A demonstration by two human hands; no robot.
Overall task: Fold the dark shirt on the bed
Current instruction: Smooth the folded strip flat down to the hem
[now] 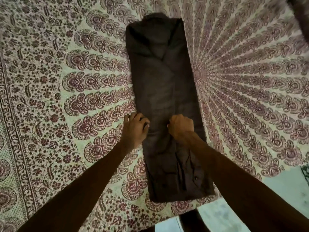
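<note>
Dark brown cloth shirt point(160, 84) lies flat on the bed, on a cream bedspread w/ maroon paisley print point(66, 81). It is a long narrow strip running straight away from the person: collar end point(157, 22) far, hem end point(180, 190) near, by the bed's edge. Both sides are folded in toward the middle, w/ one flap overlapping the other along a diagonal edge below the collar, so the width looks sorted and prob. only the lengthwise folds are left.

Left hand point(136, 127) sits at the strip's left edge, approx. two-thirds of the way down from the collar. Its fingers are curled over the edge and clasp the cloth, thumb on top. Right hand point(181, 126) is level w/ it, on the strip near mid-width, knuckles up and fingers clenched into the fabric. Fingertips are tucked under, so how much cloth they've got I can't tell. Creases run from it toward the hem, which suggests a bunched grip.

Hands side by side across the strip make sense as a fold line: hold both points, carry one end over the other. Right hand being inboard rather than at the right edge could leave that side lagging or skewed.

Pale floor point(284, 185) shows past the bed edge, lower right.
</note>
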